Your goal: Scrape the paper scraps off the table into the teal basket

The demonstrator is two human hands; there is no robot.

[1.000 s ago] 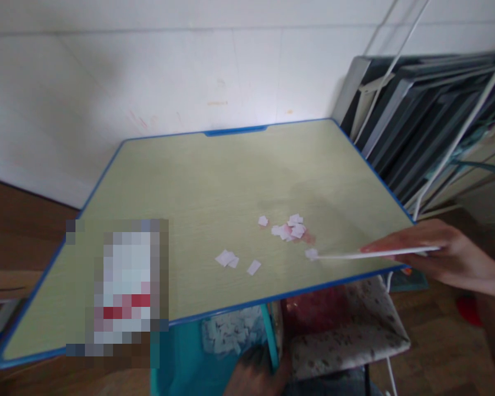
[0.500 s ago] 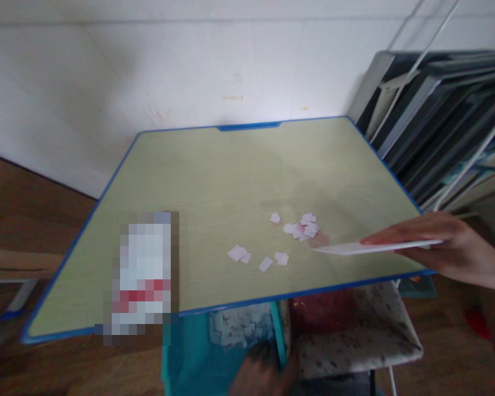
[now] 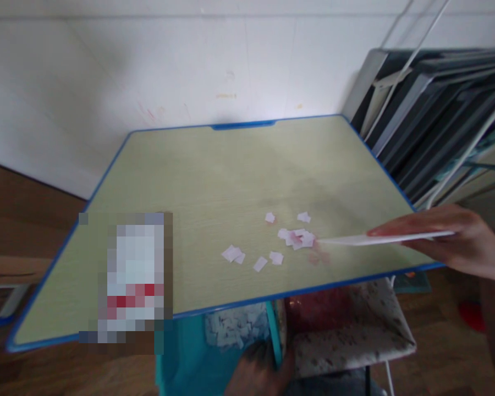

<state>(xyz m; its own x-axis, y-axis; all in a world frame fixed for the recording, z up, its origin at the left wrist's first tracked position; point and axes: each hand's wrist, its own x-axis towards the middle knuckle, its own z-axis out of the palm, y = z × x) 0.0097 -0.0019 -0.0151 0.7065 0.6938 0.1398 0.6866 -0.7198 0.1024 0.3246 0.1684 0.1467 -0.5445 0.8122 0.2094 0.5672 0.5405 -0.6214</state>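
My right hand point(image 3: 449, 236) is closed on a thin white card point(image 3: 355, 240), seen almost edge-on and held low over the yellowish tabletop point(image 3: 214, 181). The card's left tip meets a small heap of white paper scraps point(image 3: 299, 238) with pinkish smudges beside it. Several other scraps point(image 3: 233, 253) lie apart nearby. Below the table's front edge, my left hand point(image 3: 258, 368) is wrapped over the side wall of a teal bin point(image 3: 181, 357), fingers on one side and thumb on the other. Many white paper pieces point(image 3: 237, 324) are heaped inside the bin.
A blue rim point(image 3: 247, 126) borders the table, which stands near a white wall point(image 3: 190, 66). A blurred-out white and red item point(image 3: 136, 264) is at the left. Dark flat panels point(image 3: 433, 104) lean at the right. A stained cloth-covered surface point(image 3: 350, 352) sits beside the bin.
The card's tip has shifted slightly away from me, and the heap lies a little closer to the front edge. A scrap at its far side now lies apart. My left hand stays at the bin.
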